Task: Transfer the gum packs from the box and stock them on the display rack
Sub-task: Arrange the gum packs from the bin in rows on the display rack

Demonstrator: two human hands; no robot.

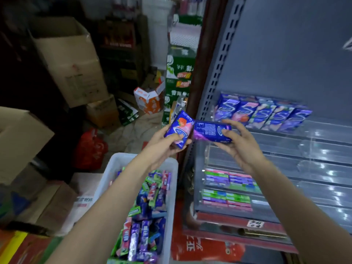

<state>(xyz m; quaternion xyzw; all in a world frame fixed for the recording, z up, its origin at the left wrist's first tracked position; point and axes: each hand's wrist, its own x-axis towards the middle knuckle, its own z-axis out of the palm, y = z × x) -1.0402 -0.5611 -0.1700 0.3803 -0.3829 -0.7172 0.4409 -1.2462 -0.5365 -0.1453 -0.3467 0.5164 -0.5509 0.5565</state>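
Cardboard boxes (68,60) crowd a dim stockroom beyond the hands. Left hand (163,147) grips a blue and pink gum pack (180,128); right hand (238,143) pinches a second blue gum pack (211,131), the two packs touching end to end. Below the left forearm sits a white box (122,162) heaped with gum. Right of the hands, a display rack (285,149) holds rows of gum.

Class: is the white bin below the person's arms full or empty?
Partly full. The white bin holds a jumble of loose gum packs, heaped toward its right side; bare wall shows at its far end.
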